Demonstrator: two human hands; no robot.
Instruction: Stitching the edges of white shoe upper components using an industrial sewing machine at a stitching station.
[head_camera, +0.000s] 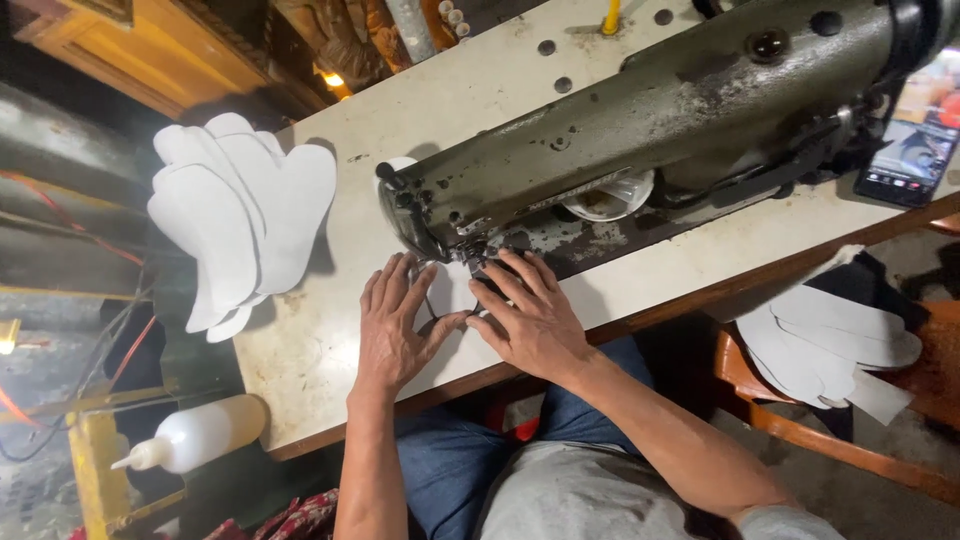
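Down at the near edge of the tabletop (330, 380), two bare forearms reaching up from a grey shirt and blue trousers. Left hand (392, 325) flat, fingers spread, palm pressed on a white fabric piece (450, 290). Right hand (530, 315) just beside it, fingers splayed too, fingertips pushing down right by the needle area, thumb nearly touching the left thumb. That white piece lying between both hands under the head of the old dark green sewing machine (640, 130), close to the near edge, mostly covered. Out at the left edge, a fanned stack of white cut pieces (240, 215), hanging partly over the corner. Below the left corner, a white squeeze bottle (195, 435) on its side on a yellow frame. Over at the right edge, a phone (915, 150) with its screen lit. Off the table to the right, more white pieces (830, 340) heaped on a wooden chair (800, 430).
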